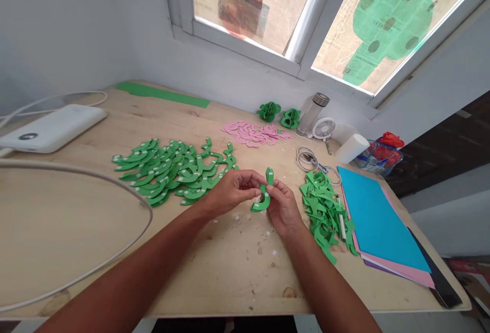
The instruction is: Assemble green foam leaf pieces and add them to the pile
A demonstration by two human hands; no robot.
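Note:
Over the middle of the table, my right hand (284, 207) grips a curved green paper piece (262, 205) that carries small white squares. My left hand (234, 188) meets it from the other side, its thumb and fingertips pinched at the piece's inner edge; whether a tiny bit sits between them I cannot make out. To the left of my hands lies a heap of similar curved green pieces (161, 167), many with white squares. A pile of green paper scraps (321, 205) is close to my right hand, with a white pen (342, 220) on it.
Pink paper pieces (254, 133), green paper flowers (269, 111), a bottle (314, 113) and a small fan (323, 127) stand or lie toward the wall. Scissors (308, 158) lie by tape rings. Coloured sheets (383, 220) are at right. A power bank (53, 127) and looping cable (132, 185) occupy the left.

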